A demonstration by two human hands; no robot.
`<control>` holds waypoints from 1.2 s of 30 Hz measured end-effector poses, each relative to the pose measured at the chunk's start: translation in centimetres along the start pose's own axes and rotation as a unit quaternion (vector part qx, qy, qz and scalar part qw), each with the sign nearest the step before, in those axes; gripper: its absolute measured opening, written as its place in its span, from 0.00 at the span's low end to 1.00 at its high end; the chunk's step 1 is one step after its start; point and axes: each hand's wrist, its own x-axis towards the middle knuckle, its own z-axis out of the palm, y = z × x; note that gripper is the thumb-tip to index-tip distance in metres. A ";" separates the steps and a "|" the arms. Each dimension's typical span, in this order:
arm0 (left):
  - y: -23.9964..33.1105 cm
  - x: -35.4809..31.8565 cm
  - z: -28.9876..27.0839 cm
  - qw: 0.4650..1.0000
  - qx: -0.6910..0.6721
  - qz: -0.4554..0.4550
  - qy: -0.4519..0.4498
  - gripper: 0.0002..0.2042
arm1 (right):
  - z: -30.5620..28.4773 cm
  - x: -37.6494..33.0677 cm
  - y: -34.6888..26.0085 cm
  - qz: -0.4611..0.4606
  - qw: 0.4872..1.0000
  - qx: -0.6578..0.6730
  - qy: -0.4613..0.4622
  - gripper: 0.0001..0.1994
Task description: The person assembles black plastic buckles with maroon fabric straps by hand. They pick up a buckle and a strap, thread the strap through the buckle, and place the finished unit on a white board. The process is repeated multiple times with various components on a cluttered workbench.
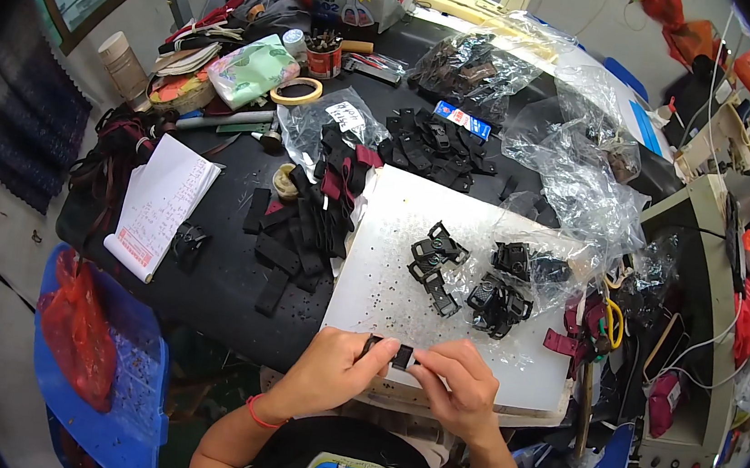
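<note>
Over the front edge of a white board (367, 306), both hands meet at a small black plastic buckle (403, 357). My left hand (331, 368), with a red cord at the wrist, is closed on its left part, thumb on top. The fingers of my right hand (458, 384) pinch at its right end; whatever else they hold is too small to make out. Beyond the hands, more black buckles lie on the board, in a cluster (437, 257) at the middle and a pile (499, 306) to the right. Dark specks are scattered over the board.
Black strap pieces (301, 240) and a notebook (162, 202) lie to the left. Loose black parts (435, 144) and clear plastic bags (573, 177) sit behind the board. Yellow-handled scissors (614, 324) are at the right. A blue chair (143, 392) stands at lower left.
</note>
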 end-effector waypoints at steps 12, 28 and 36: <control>-1.0 -0.6 1.0 0.995 -0.084 0.035 -0.030 0.13 | 0.7 1.9 -1.6 0.069 0.997 0.015 -0.014 0.11; -1.8 -2.0 -1.2 0.913 -0.355 -0.145 -0.138 0.08 | 0.9 0.5 -2.2 -0.042 0.990 0.044 -0.126 0.15; -1.6 -2.3 -1.8 0.982 -0.169 -0.085 0.001 0.11 | 2.3 -0.5 -1.5 -0.034 0.998 0.019 -0.043 0.13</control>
